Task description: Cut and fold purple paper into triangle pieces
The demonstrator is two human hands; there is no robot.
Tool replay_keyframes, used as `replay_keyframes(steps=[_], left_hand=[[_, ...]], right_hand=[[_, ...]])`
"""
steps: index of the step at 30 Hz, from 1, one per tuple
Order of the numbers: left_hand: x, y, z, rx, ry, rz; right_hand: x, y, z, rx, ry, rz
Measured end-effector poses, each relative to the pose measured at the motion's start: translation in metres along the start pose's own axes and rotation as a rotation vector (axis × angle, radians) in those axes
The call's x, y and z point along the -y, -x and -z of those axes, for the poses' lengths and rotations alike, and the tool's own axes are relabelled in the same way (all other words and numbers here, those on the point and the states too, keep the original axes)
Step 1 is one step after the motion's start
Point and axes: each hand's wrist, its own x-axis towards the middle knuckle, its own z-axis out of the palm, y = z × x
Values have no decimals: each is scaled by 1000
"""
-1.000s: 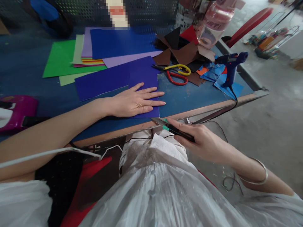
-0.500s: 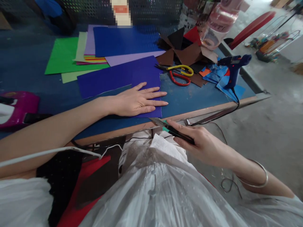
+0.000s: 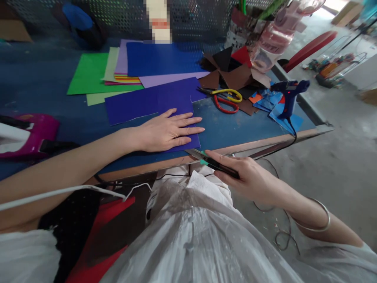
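Your left hand (image 3: pixel 165 131) lies flat, fingers spread, pressing down the near corner of the dark blue sheet (image 3: pixel 153 100) on the worktop (image 3: pixel 235 127), close to its front edge. Your right hand (image 3: pixel 250 179) is closed around a utility knife (image 3: pixel 216 163) with a green slider, held just off the worktop's front edge with its tip pointing toward the sheet's near right corner; whether the blade touches the paper cannot be told from here. The sheet's near edge looks stepped, with a narrower tab under your palm, so some cutting seems to be done already, and the piece under your hand looks like what remains to be trimmed; that is a judgement, not something plainly shown. Behind the sheet sit a stack of coloured paper (image 3: pixel 118 67), lilac and green among it, two pairs of scissors (image 3: pixel 225 98) with yellow and red handles, brown and black offcuts (image 3: pixel 232 70), and a blue glue gun (image 3: pixel 288 94) standing on blue scraps near the right corner.
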Motion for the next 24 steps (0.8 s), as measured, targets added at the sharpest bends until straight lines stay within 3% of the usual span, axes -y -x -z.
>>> replay_keyframes(steps=[4,8,13,24], left_hand=[[1,13,1,-79,-103,52],[10,11,2,-132,-68,-13],[18,4,1,-74,106,-81],[14,1,3,3,43,-66]], right_hand=[[-3,-7,3,21,10,24],[-6,-10,6,42,23,27],[-5,-8,5,41,4,42],[-5,-6,5,76,-11,-25]])
